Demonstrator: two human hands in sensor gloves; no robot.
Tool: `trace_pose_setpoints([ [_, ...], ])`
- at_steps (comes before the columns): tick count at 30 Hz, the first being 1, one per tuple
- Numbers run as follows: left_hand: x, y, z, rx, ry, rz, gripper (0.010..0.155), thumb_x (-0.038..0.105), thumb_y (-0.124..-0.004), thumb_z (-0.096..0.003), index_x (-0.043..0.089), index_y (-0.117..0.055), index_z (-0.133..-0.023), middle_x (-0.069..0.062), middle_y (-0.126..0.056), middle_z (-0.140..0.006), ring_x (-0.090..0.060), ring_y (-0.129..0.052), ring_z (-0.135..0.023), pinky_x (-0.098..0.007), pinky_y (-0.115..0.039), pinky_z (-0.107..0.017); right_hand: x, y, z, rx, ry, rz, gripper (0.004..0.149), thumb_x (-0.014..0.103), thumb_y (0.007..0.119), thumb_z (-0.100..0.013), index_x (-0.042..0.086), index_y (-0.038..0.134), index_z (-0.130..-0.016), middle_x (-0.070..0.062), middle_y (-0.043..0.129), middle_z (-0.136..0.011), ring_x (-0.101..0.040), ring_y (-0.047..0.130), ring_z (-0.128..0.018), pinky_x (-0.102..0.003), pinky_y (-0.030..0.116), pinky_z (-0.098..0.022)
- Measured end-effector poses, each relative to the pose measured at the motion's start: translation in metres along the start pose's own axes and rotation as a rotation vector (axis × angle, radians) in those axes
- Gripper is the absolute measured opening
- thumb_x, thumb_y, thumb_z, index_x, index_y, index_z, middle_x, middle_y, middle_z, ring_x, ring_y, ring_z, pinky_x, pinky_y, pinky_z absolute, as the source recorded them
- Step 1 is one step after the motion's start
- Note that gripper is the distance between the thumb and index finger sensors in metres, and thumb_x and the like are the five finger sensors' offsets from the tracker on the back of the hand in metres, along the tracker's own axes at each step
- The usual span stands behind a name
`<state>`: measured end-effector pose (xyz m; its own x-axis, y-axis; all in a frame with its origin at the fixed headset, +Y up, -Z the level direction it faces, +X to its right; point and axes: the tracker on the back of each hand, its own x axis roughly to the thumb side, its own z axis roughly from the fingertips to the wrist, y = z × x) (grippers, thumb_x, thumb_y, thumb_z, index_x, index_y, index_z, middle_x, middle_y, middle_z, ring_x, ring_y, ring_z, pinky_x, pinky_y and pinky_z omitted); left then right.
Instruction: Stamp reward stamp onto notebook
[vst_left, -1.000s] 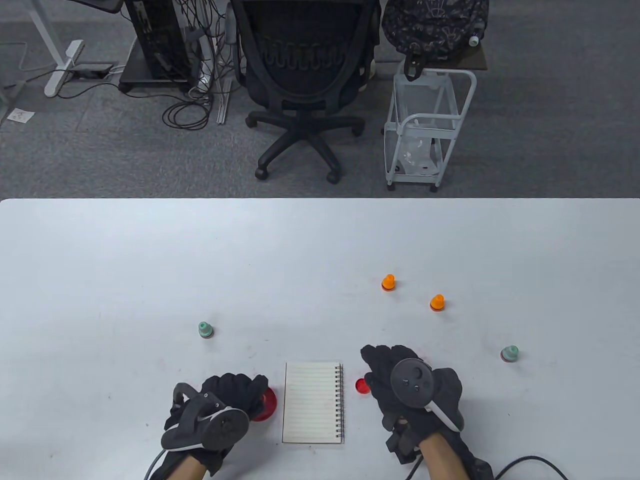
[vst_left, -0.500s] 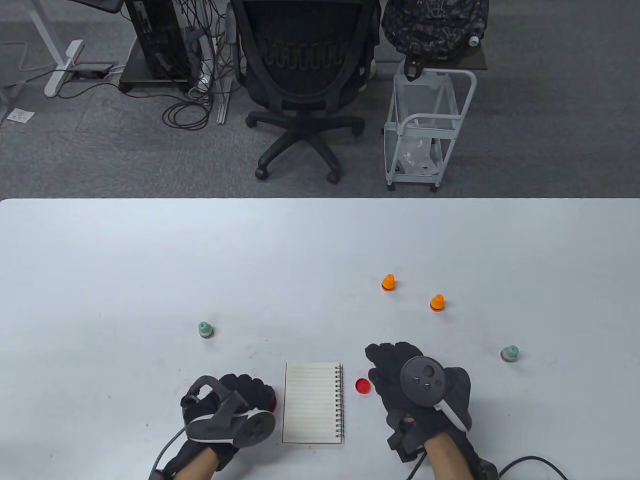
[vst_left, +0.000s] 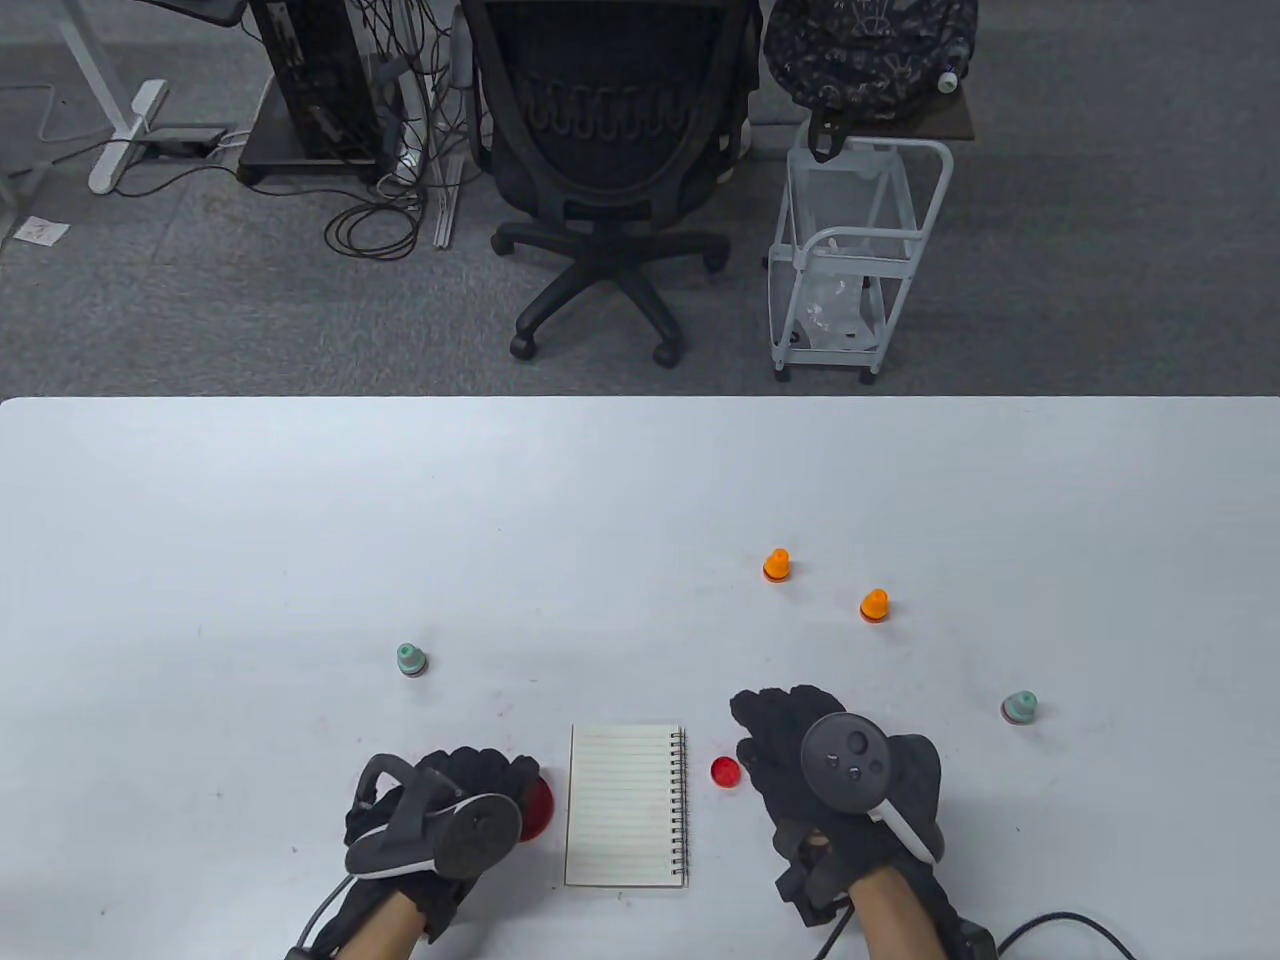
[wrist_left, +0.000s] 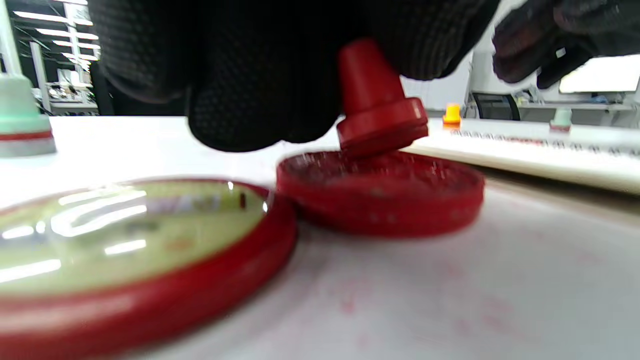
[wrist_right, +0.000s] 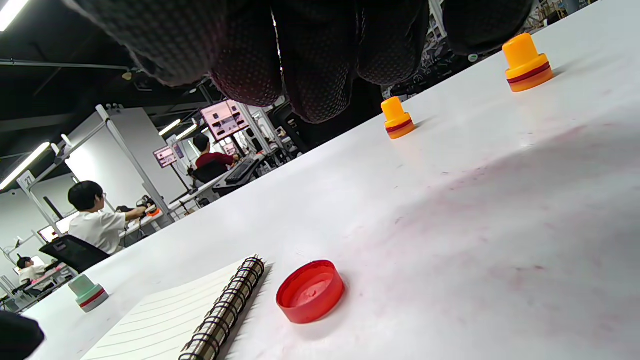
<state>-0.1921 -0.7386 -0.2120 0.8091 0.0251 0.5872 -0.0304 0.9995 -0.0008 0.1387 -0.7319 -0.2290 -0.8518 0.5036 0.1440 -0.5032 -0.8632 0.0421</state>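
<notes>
The lined spiral notebook (vst_left: 625, 805) lies open near the front edge, its page showing no mark; its spiral edge shows in the right wrist view (wrist_right: 225, 310). My left hand (vst_left: 490, 775), left of the notebook, grips a red stamp (wrist_left: 380, 105) by its handle. The stamp is tilted, its base on the red ink pad (wrist_left: 380, 195), which also shows in the table view (vst_left: 538, 805). The pad's lid (wrist_left: 135, 240) lies beside it. My right hand (vst_left: 770, 720) rests on the table right of the notebook and holds nothing. The stamp's red cap (vst_left: 725, 771) lies by its fingers.
Two orange stamps (vst_left: 777, 565) (vst_left: 874, 606) stand behind my right hand. One green stamp (vst_left: 410, 660) stands behind my left hand, another (vst_left: 1018, 708) at the right. Faint red ink smears mark the table near the notebook. A chair and a cart stand beyond the far edge.
My left hand swung right over the ink pad, then back a little left, uncovering part of the pad. My right hand shifted slightly right, fully uncovering the red cap.
</notes>
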Motion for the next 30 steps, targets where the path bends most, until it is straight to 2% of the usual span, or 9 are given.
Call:
trace_pose_setpoints([
  [3,0.001,0.012,-0.002,0.091,0.0,0.007,0.049,0.029,-0.081,-0.05,0.008,-0.083,-0.095,-0.012,-0.094,-0.082,-0.035,-0.098,-0.059,-0.053,-0.081,-0.051,0.0,0.0,-0.001,-0.002,-0.001,-0.002,0.053,0.042,0.074,-0.042,0.027,0.074,-0.092,-0.006,0.076,-0.099,-0.042,0.065,-0.097,-0.065,0.058,-0.067],
  [6,0.009,0.02,-0.015,0.112,-0.049,-0.01,0.05,0.029,-0.083,-0.0483,0.008,-0.084,-0.094,-0.012,-0.094,-0.082,-0.035,-0.099,-0.06,-0.053,-0.081,-0.051,0.0,0.0,-0.001,-0.002,-0.001,-0.003,0.052,0.042,0.074,-0.042,0.027,0.074,-0.092,-0.006,0.076,-0.099,-0.042,0.065,-0.097,-0.065,0.058,-0.067],
  [16,0.035,0.014,-0.07,-0.021,-0.151,-0.109,0.049,0.027,-0.085,-0.0471,0.012,-0.085,-0.093,-0.011,-0.092,-0.086,-0.036,-0.096,-0.064,-0.054,-0.078,-0.055,0.0,-0.001,-0.001,0.001,0.003,0.016,0.053,0.042,0.074,-0.042,0.027,0.074,-0.092,-0.006,0.075,-0.1,-0.043,0.064,-0.097,-0.066,0.057,-0.067],
  [26,0.039,-0.001,-0.092,-0.108,-0.172,-0.122,0.048,0.027,-0.085,-0.047,0.013,-0.086,-0.093,-0.011,-0.093,-0.086,-0.036,-0.096,-0.064,-0.054,-0.077,-0.055,0.004,0.003,-0.003,0.026,-0.013,0.043,0.052,0.042,0.074,-0.042,0.027,0.074,-0.092,-0.006,0.075,-0.1,-0.043,0.063,-0.098,-0.066,0.056,-0.067],
  [28,0.041,-0.007,-0.095,-0.15,-0.18,-0.144,0.046,0.026,-0.085,-0.0464,0.012,-0.086,-0.09,-0.011,-0.093,-0.083,-0.035,-0.096,-0.063,-0.053,-0.078,-0.055,0.004,0.003,-0.004,0.031,-0.01,0.041,0.052,0.042,0.074,-0.042,0.027,0.074,-0.092,-0.006,0.074,-0.1,-0.043,0.062,-0.098,-0.066,0.056,-0.067],
  [29,0.042,-0.006,-0.096,-0.111,-0.183,-0.13,0.046,0.026,-0.086,-0.0448,0.012,-0.088,-0.088,-0.011,-0.095,-0.08,-0.034,-0.097,-0.06,-0.053,-0.079,-0.055,0.004,0.003,-0.004,0.031,-0.008,0.039,0.052,0.042,0.074,-0.042,0.027,0.074,-0.092,-0.006,0.074,-0.1,-0.044,0.062,-0.098,-0.066,0.056,-0.068],
  [30,0.042,-0.005,-0.099,-0.129,-0.185,-0.119,0.045,0.025,-0.088,-0.0427,0.011,-0.091,-0.085,-0.012,-0.096,-0.078,-0.034,-0.099,-0.058,-0.053,-0.08,-0.054,0.003,0.003,-0.004,0.031,-0.007,0.036,0.053,0.042,0.074,-0.042,0.027,0.074,-0.092,-0.006,0.074,-0.101,-0.044,0.062,-0.098,-0.066,0.055,-0.068],
])
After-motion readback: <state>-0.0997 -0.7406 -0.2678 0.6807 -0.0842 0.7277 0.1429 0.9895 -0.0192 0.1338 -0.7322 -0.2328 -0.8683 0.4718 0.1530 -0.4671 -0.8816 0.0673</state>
